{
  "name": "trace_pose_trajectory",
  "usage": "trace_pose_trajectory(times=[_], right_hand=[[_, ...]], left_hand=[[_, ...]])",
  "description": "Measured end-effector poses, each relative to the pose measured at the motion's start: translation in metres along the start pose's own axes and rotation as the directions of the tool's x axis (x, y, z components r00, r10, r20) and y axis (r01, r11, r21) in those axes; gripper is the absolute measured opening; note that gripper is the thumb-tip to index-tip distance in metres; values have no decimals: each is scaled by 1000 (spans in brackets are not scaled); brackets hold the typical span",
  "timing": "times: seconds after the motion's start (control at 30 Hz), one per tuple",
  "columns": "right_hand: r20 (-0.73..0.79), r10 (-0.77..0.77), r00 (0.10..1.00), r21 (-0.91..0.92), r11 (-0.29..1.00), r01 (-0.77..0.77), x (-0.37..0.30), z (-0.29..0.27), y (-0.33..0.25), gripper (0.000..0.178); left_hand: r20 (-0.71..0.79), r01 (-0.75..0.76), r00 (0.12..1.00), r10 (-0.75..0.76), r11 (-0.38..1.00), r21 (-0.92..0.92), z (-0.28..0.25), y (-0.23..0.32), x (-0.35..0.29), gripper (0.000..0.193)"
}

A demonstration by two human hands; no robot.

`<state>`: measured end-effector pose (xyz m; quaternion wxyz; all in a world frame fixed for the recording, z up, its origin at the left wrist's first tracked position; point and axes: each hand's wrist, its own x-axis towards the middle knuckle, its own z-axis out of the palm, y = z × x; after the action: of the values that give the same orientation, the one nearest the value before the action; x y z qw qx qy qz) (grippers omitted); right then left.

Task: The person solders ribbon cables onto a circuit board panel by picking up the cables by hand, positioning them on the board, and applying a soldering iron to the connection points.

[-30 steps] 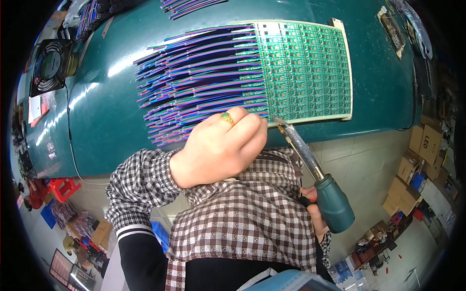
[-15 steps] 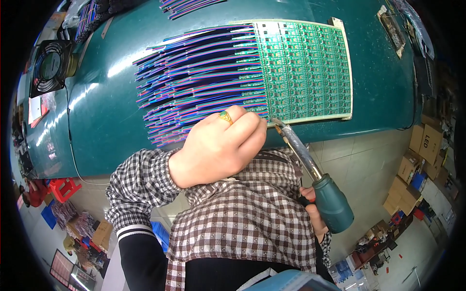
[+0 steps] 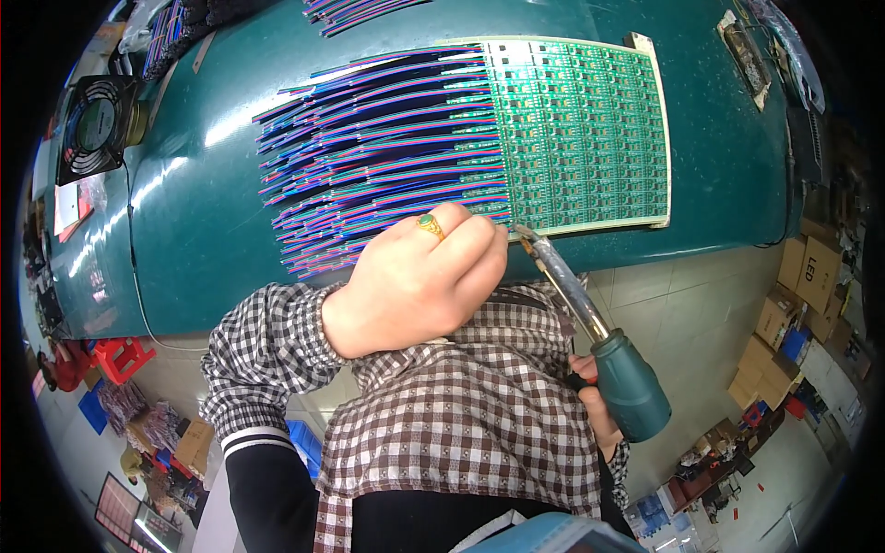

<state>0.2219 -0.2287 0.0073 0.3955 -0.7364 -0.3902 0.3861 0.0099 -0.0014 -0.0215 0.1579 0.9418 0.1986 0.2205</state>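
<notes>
A green panel of small circuit boards (image 3: pixel 590 138) lies on the table. Multi-coloured ribbon wires (image 3: pixel 378 152) run leftward in rows from its left side. My left hand (image 3: pixel 419 281), with a ring on one finger, is closed over the wire ends by the panel's near left corner. Its fingertips are turned under, so what they pinch is hidden. My right hand (image 3: pixel 601 419) grips a soldering iron (image 3: pixel 631 387) with a dark green handle, which mostly covers the fingers. The iron's tip is at the panel's near edge, just right of my left fingers.
The green table (image 3: pixel 212 230) curves across the view. A black fan (image 3: pixel 97 129) stands at the left, its cable hanging over the near edge. More wire bundles (image 3: pixel 364 11) lie at the back. A long worn holder (image 3: pixel 742 60) is at the far right. Cardboard boxes (image 3: pixel 816 272) stand beyond.
The soldering iron's handle has shifted very slightly left, its tip staying at the same edge of the panel. My left hand is nearly unchanged.
</notes>
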Motion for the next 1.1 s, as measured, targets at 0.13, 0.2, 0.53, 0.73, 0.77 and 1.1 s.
trace_pose_trajectory(times=[0.13,0.2,0.53,0.73,0.77,1.1], right_hand=[[-2,23,1000,-6,1000,-23,1,1,-3,48],[23,-57,998,-85,995,59,-1,-1,2,46],[-24,-24,999,-53,998,22,0,0,-7,46],[-16,4,1000,-69,998,-5,0,-2,-5,55],[-8,21,1000,-13,1000,-21,0,-2,-4,58],[8,122,993,215,969,-121,-4,-1,0,66]], left_hand=[[0,3,1000,-3,1000,16,0,1,0,34],[3,8,1000,-9,1000,21,-1,2,0,34],[13,18,1000,-18,1000,11,-1,3,1,34],[12,17,1000,-17,1000,22,0,4,0,35],[14,16,1000,-16,1000,24,1,4,0,35],[-103,-11,994,24,992,126,8,7,-3,35]])
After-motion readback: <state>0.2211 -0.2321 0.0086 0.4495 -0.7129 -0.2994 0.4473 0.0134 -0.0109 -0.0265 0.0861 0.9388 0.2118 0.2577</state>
